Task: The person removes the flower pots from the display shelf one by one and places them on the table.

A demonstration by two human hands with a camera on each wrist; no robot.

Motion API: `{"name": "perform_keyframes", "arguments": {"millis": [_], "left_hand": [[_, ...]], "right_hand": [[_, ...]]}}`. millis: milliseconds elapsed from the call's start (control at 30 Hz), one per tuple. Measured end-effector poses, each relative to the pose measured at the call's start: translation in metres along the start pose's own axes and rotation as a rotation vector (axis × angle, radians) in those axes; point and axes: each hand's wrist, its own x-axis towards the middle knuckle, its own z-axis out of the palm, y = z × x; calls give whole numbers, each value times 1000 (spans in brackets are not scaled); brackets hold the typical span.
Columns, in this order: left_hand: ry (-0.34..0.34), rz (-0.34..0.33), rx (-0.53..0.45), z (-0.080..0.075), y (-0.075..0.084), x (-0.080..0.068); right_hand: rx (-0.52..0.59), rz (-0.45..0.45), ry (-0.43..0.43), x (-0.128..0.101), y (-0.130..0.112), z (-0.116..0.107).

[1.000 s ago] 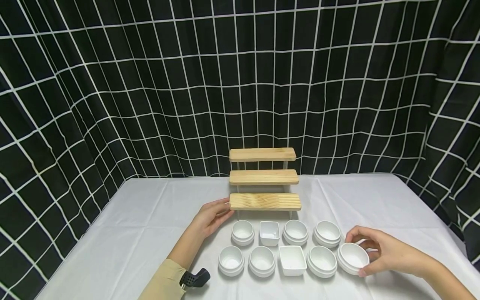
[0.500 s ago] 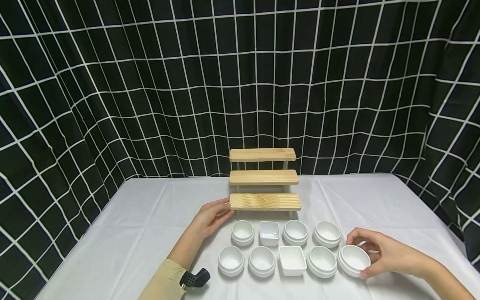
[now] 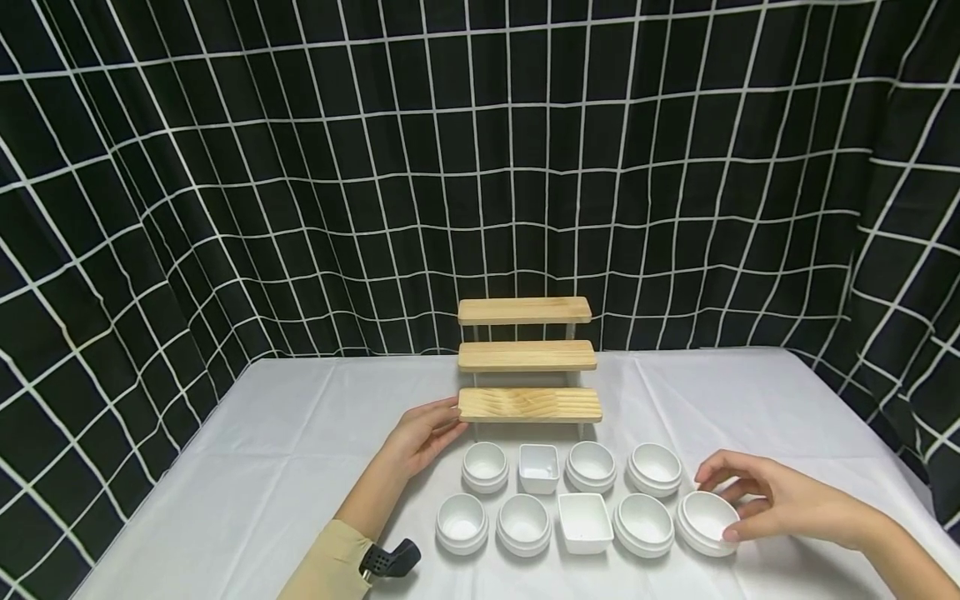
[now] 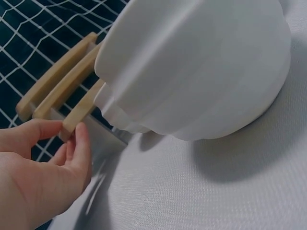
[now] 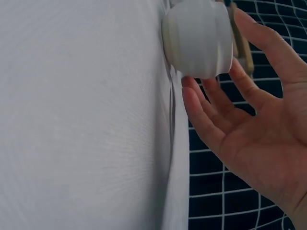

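Observation:
A three-tier wooden shelf (image 3: 528, 358) stands mid-table. My left hand (image 3: 453, 417) rests at the left end of its lowest board (image 4: 79, 115), with straight fingertips (image 4: 81, 136) touching it. In front lie two rows of several empty white dishes: round, oval, a square one (image 3: 539, 467) and a rectangular one (image 3: 585, 521). The rightmost oval bowl (image 3: 705, 521) sits flat on the cloth. My right hand (image 3: 716, 506) is spread loosely around it, its thumb by the near rim and its forefinger arched over the far side. In the right wrist view the fingers (image 5: 201, 96) lie relaxed beside that bowl (image 5: 196, 40).
A white cloth (image 3: 285, 450) covers the table, whose edges fall away left and right. A black curtain with a white grid (image 3: 300, 167) hangs close behind and at both sides. A round white bowl (image 4: 201, 67) looms near my left wrist.
The rightmost bowl was tilted up in my right hand a second ago. It now lies flat and the fingers have loosened. The left hand has not moved.

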Motion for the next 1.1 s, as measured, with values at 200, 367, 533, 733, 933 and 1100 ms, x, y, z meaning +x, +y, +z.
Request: {"name": "perform_keyframes", "arguments": {"millis": [200, 367, 533, 733, 933, 1100], "left_hand": [[14, -3, -7, 1, 1, 1], [12, 0, 2, 1, 2, -1], [5, 9, -1, 0, 2, -3], [-1, 16, -4, -1, 3, -4], [15, 8, -3, -7, 6, -6], [25, 27, 8, -13, 11, -9]], "right_hand": [[-42, 21, 9, 2, -1, -6], [-80, 29, 31, 4, -2, -9], [-94, 11, 44, 7, -5, -13], [-87, -3, 50, 14, -7, -19], [-84, 3, 100, 21, -11, -23], [-144, 107, 265, 28, -18, -21]]}}
